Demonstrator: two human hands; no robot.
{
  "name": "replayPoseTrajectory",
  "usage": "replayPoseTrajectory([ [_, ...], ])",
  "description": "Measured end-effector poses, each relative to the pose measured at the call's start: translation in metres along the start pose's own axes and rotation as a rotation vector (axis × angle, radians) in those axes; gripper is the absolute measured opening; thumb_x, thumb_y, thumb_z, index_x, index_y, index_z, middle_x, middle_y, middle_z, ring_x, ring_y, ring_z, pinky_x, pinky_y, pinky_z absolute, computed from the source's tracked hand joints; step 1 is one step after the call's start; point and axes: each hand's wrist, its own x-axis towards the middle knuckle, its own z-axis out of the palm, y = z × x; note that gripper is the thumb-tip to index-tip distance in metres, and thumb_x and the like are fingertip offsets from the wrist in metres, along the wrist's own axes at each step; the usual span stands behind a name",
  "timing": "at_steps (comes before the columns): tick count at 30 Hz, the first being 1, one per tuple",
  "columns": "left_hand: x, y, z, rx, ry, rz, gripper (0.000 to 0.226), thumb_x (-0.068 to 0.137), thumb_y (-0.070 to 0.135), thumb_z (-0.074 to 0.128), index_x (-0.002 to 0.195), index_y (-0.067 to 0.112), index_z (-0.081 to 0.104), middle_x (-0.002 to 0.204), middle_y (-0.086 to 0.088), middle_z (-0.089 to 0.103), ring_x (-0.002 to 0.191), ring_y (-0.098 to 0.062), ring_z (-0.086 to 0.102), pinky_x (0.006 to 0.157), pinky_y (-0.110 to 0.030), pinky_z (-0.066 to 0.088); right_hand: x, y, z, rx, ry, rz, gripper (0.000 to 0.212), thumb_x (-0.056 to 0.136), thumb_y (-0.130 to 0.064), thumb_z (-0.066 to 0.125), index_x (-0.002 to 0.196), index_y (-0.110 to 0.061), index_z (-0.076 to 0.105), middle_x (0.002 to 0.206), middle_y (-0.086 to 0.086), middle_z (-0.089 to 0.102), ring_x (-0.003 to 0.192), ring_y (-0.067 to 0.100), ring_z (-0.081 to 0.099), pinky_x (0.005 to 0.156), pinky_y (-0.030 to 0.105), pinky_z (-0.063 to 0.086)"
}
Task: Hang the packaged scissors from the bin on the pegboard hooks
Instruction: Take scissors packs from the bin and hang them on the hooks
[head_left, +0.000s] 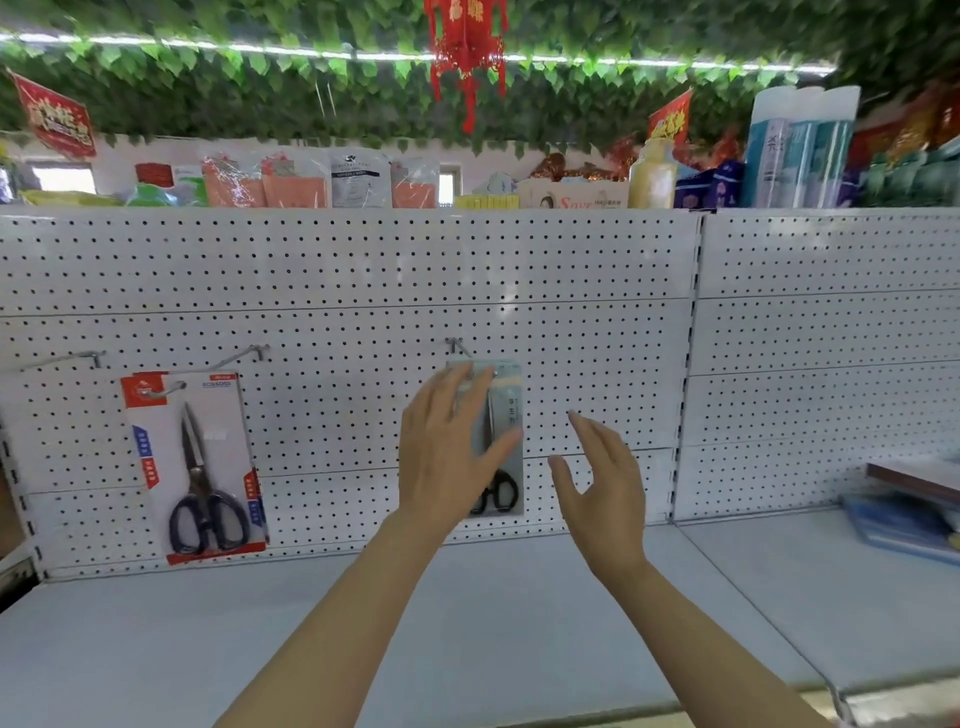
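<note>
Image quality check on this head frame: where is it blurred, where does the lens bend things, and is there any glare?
Head view: motion blur smears the left hand and the grey scissors pack; the red scissors pack stays sharp. The wide lens bows the pegboard seams. The ceiling light strip blows out; otherwise even, soft-shadowed light.

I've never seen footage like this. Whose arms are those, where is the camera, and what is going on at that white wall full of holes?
There is no machine here: the single picture comes from a wide-angle camera worn on a person's head, looking forward and down at their own bare arms. The white wall is a perforated metal pegboard with thin wire hooks. The left hand lies against a grey-carded pack of black-handled scissors, which sits at the middle wire hook. The right hand is open beside it, touching nothing. Further left, a red-and-white carded pack of dark-handled scissors already hangs from another hook. The pale shelf under the hands is bare. No bin shows in this view.
</note>
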Motion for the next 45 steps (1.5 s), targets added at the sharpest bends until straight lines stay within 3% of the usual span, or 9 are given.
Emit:
replayPoseTrajectory([
  [7, -0.017, 0.060, 0.012, -0.004, 0.002, 0.456, 0.061, 0.089, 0.052, 0.061, 0.139, 0.017, 0.055, 0.141, -0.004, 0.054, 0.130, -0.026, 0.046, 0.108, -0.044, 0.037, -0.004, 0.023, -0.090, -0.384, 0.184, -0.358, 0.036, 0.090, -0.019, 0.066, 0.123, -0.006, 0.067, 0.115, 0.009, 0.068, 0.109, 0.021, 0.057, 0.095, 0.036, 0.042],
  [13, -0.044, 0.136, 0.063, -0.144, -0.142, 0.671, 0.057, 0.088, 0.047, 0.059, 0.135, 0.014, 0.059, 0.135, -0.008, 0.058, 0.120, -0.031, 0.055, 0.102, -0.042, 0.036, -0.042, 0.068, -0.183, -0.668, 0.135, -0.351, 0.033, 0.090, -0.017, 0.064, 0.120, -0.005, 0.068, 0.111, 0.011, 0.069, 0.103, 0.028, 0.062, 0.090, 0.042, 0.045],
  [22, -0.158, 0.282, 0.158, -0.446, -0.392, 0.899, 0.055, 0.081, 0.040, 0.060, 0.126, 0.010, 0.065, 0.125, -0.013, 0.064, 0.111, -0.034, 0.060, 0.096, -0.042, 0.038, -0.174, 0.128, -0.329, -1.037, 0.111, -0.015, 0.029, 0.093, -0.020, 0.058, 0.116, -0.006, 0.070, 0.107, 0.010, 0.070, 0.098, 0.030, 0.065, 0.089, 0.040, 0.045],
  [25, -0.221, 0.327, 0.185, -0.511, -0.544, 0.962, 0.053, 0.078, 0.040, 0.061, 0.123, 0.011, 0.065, 0.123, -0.011, 0.064, 0.112, -0.031, 0.059, 0.096, -0.040, 0.039, -0.238, 0.141, -0.376, -1.137, 0.078, 0.161, 0.032, 0.096, -0.021, 0.051, 0.117, -0.006, 0.069, 0.107, 0.010, 0.070, 0.096, 0.031, 0.065, 0.088, 0.041, 0.044],
  [29, -0.327, 0.368, 0.226, -0.508, -0.829, 1.100, 0.058, 0.068, 0.035, 0.078, 0.120, 0.012, 0.064, 0.120, -0.009, 0.064, 0.109, -0.031, 0.059, 0.094, -0.040, 0.043, -0.340, 0.151, -0.420, -1.233, 0.022, 0.462, 0.031, 0.091, -0.016, 0.059, 0.119, -0.006, 0.068, 0.106, 0.008, 0.070, 0.094, 0.031, 0.065, 0.089, 0.042, 0.045],
  [34, -0.473, 0.384, 0.263, -0.391, -1.223, 1.248, 0.053, 0.054, 0.025, 0.086, 0.103, 0.012, 0.072, 0.101, -0.009, 0.069, 0.094, -0.030, 0.067, 0.085, -0.034, 0.053, -0.459, 0.145, -0.440, -1.254, -0.118, 0.699, 0.032, 0.085, -0.013, 0.065, 0.116, -0.005, 0.068, 0.106, 0.007, 0.069, 0.092, 0.032, 0.066, 0.088, 0.041, 0.045],
  [37, -0.544, 0.388, 0.277, -0.284, -1.398, 1.308, 0.041, 0.073, 0.022, 0.074, 0.113, 0.016, 0.066, 0.112, -0.007, 0.065, 0.105, -0.029, 0.062, 0.088, -0.035, 0.047, -0.513, 0.139, -0.441, -1.235, -0.159, 0.788, 0.032, 0.083, -0.012, 0.068, 0.115, -0.006, 0.069, 0.102, 0.006, 0.070, 0.090, 0.031, 0.066, 0.083, 0.040, 0.047],
  [41, -0.606, 0.391, 0.290, -0.139, -1.469, 1.413, 0.036, 0.096, 0.005, 0.044, 0.129, 0.014, 0.054, 0.128, -0.009, 0.057, 0.117, -0.030, 0.057, 0.088, -0.040, 0.045, -0.567, 0.138, -0.432, -1.209, -0.192, 0.880, 0.034, 0.082, -0.013, 0.067, 0.115, -0.008, 0.071, 0.101, 0.002, 0.071, 0.088, 0.028, 0.067, 0.083, 0.038, 0.046],
  [45, -0.642, 0.390, 0.301, -0.131, -1.440, 1.378, 0.050, 0.079, 0.012, 0.071, 0.123, 0.014, 0.048, 0.125, -0.009, 0.051, 0.112, -0.032, 0.054, 0.087, -0.039, 0.044, -0.603, 0.141, -0.416, -1.186, -0.235, 0.963, 0.034, 0.079, -0.013, 0.068, 0.113, -0.009, 0.071, 0.099, 0.002, 0.071, 0.087, 0.027, 0.066, 0.084, 0.035, 0.043],
])
